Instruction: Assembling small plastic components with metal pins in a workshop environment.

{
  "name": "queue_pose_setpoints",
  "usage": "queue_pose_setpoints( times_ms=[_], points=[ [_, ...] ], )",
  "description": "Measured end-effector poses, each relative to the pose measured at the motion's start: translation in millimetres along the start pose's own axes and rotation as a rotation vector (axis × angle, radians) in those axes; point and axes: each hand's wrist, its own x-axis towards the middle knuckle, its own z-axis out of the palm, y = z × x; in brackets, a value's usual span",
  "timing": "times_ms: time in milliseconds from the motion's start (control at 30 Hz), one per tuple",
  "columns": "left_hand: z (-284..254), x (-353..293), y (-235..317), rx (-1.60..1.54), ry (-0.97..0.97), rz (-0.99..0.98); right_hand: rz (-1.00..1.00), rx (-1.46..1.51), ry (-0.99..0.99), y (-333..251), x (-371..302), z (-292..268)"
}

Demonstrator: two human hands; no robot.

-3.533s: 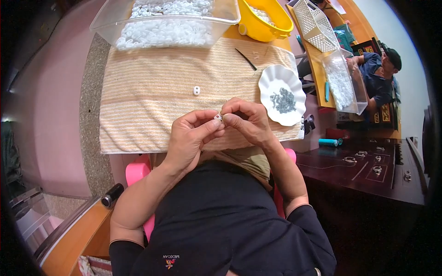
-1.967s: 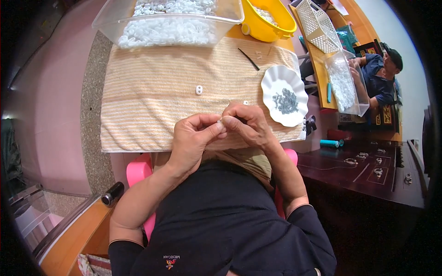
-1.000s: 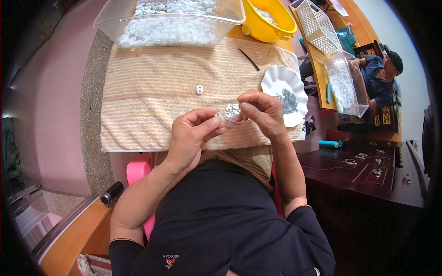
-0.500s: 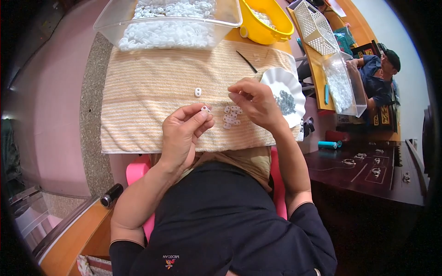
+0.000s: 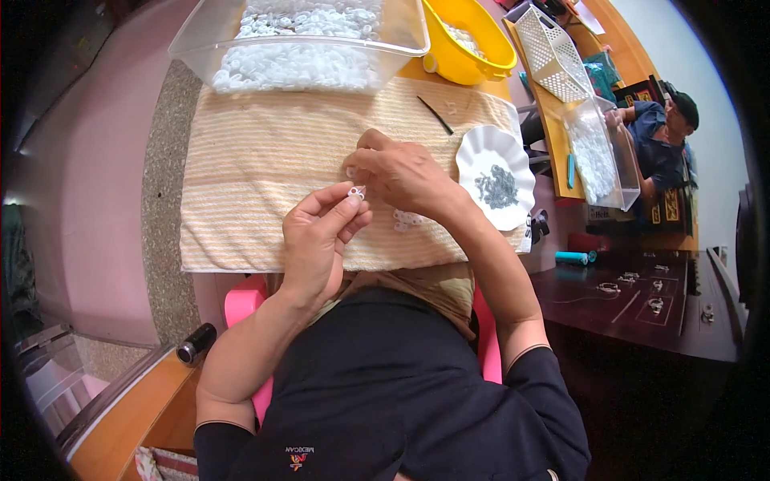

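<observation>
I see a striped terry towel (image 5: 249, 172) spread flat, a clear plastic tub (image 5: 404, 46) of white bits and a yellow basin (image 5: 491, 70) beyond it, and a co-worker (image 5: 656, 138) off right. Above the towel, the left hand (image 5: 313, 231) pinches a small white piece (image 5: 356, 192) showing round holes. The right hand (image 5: 407, 175) curls over another bit (image 5: 350, 171); I can't tell whether it grips. A scalloped plate (image 5: 516, 148) holds grey slivers (image 5: 497, 187).

Towel (image 5: 257, 176) bright, softly lit; corners black, outer edges bowed.
</observation>
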Motion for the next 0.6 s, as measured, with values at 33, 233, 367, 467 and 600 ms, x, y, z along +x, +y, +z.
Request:
queue_pose_setpoints(
  times_ms=[33,233,367,467,600],
  points=[
    [0,0,0,0.002,-0.003,-0.001,0.0,0.0,-0.002,0,1,1],
    [-1,0,1,-0.011,-0.013,0.001,0.047,-0.024,0.029,3,2,5],
    [-1,0,0,-0.012,-0.01,0.005,0.038,0.016,0.034,5,-1,7],
    [-1,0,0,-0.019,-0.014,0.001,-0.022,0.041,0.116,9,-8,12],
    [0,-1,1,-0.01,-0.01,0.002,-0.063,0.119,0.178,15,-15,7]
  ],
)
